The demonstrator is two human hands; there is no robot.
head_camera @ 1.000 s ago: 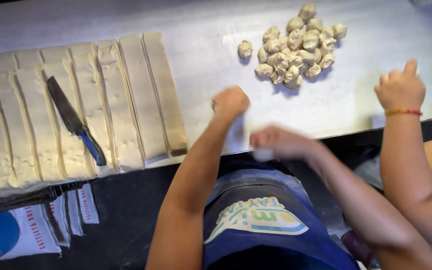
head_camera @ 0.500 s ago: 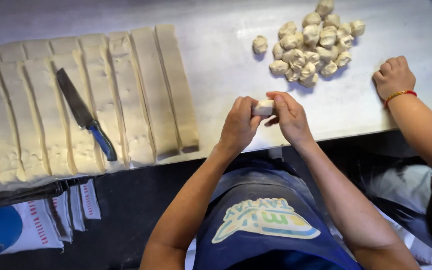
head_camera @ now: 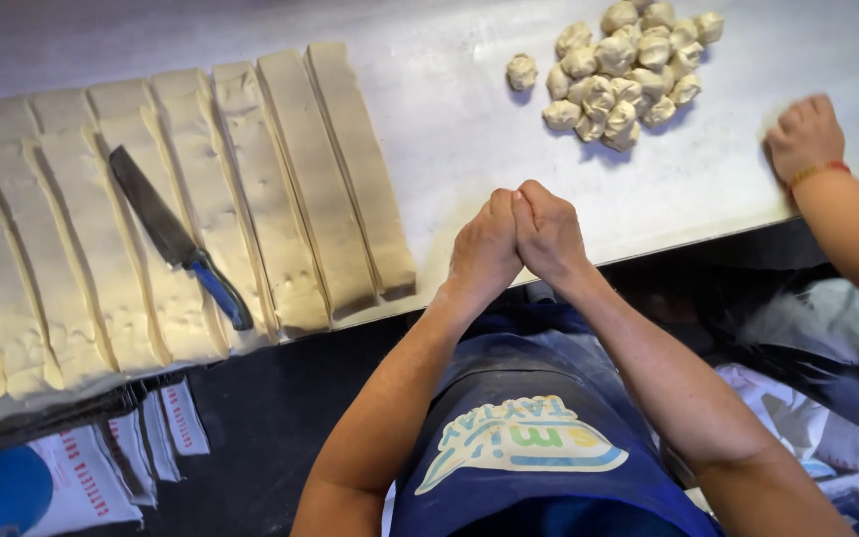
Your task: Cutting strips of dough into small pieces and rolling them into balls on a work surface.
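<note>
L hand point(head_camera: 484, 249) & R hand point(head_camera: 549, 234) now pressed shut together, dough piece hidden; floury lumpy balls point(head_camera: 628, 65) beyond, soft strips point(head_camera: 181, 209) left of hands.

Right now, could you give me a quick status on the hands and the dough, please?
Left hand and right hand pressed together over the table edge. Contents hidden. Dough strips left, knife on them. Dough balls ahead.

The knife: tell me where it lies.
In the head view the knife lies at the left, diagonally across the cut dough strips, blue handle toward the table edge, left of both hands.
</note>
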